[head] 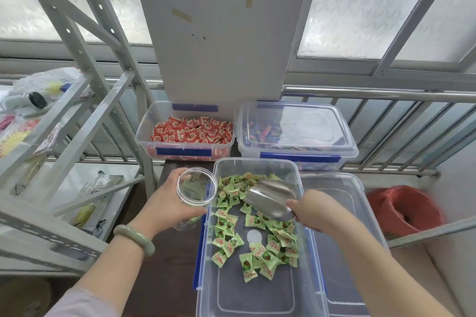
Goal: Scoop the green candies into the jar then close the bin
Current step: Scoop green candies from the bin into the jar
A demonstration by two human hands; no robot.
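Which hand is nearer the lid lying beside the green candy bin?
Right. The right hand, holding the scoop over the bin, reaches the bin's right edge, where the lid lies. The left hand holds the jar at the bin's opposite side.

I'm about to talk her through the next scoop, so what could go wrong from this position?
1. The jar is held by the left hand at the green candy bin's left rim, partly outside it, so candies missing its narrow mouth may fall outside.
2. The metal scoop in the right hand looks about as wide as the jar mouth, so a fast pour may overshoot.
3. The lid lies beside the bin's right side; an elbow could knock it.
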